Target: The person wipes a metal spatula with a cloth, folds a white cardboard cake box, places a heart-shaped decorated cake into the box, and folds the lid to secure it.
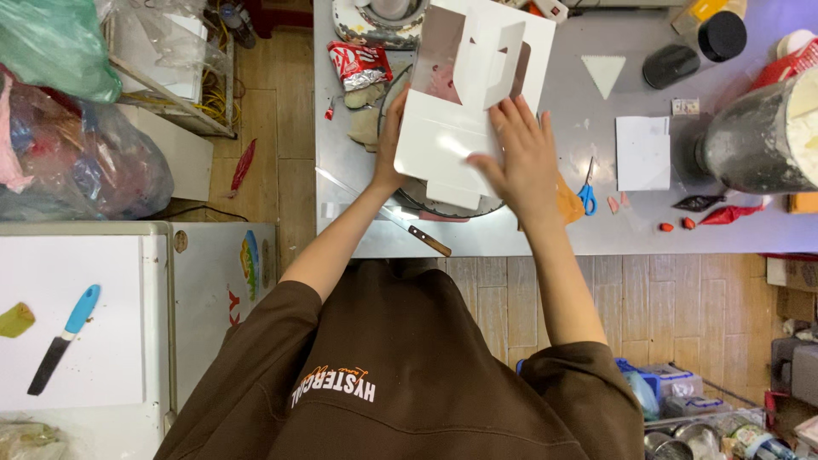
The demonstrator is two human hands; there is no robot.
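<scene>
A white cardboard box [464, 94], part-folded with its flaps up, lies over a round turntable [409, 192] on the steel table [554, 230]. My left hand [390, 145] grips the box's left edge. My right hand [520, 162] presses flat on the box's right side with the fingers spread. A long knife [400, 223] with a wooden handle lies at the table's front edge, just below the box.
Blue-handled scissors [588, 192], white paper pieces [643, 153], black lidded jars [699, 47] and a large mixing bowl [758, 136] sit to the right. A red snack wrapper [360, 64] lies at the back left. On a white counter to the left rests a blue-handled knife [64, 336].
</scene>
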